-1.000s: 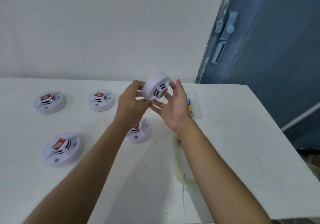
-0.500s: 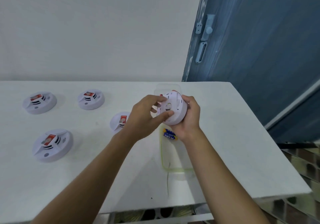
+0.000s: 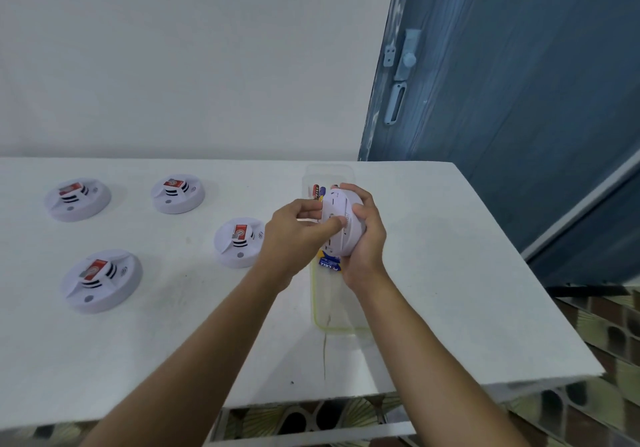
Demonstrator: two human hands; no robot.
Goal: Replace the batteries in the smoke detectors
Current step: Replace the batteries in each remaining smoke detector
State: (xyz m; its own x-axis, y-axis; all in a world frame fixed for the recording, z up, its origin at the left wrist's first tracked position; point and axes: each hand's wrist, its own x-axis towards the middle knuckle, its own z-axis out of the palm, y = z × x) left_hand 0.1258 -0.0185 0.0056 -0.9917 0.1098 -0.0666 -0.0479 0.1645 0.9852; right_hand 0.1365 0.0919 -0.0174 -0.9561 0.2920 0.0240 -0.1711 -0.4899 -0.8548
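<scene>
A smoke detector (image 3: 341,225) is being held on edge above the tabletop's (image 3: 450,273) right half, cupped in the right hand (image 3: 367,239), its back turned leftward; the left hand (image 3: 294,235) is being pinched against that back.

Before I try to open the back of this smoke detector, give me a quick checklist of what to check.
1. Detector held firmly: ok. The right hand cups the held detector above the table.
2. Back side facing you: ok.
3. Left hand on the back: ok, its thumb presses there.
4. Cover released: cannot tell, fingers hide the seam.
5. Batteries within reach: ok. Some lie in the clear tray under the hands; whether new or used, cannot tell.
6. Other detectors out of the way: ok, four rest to the left, nearest.
</scene>
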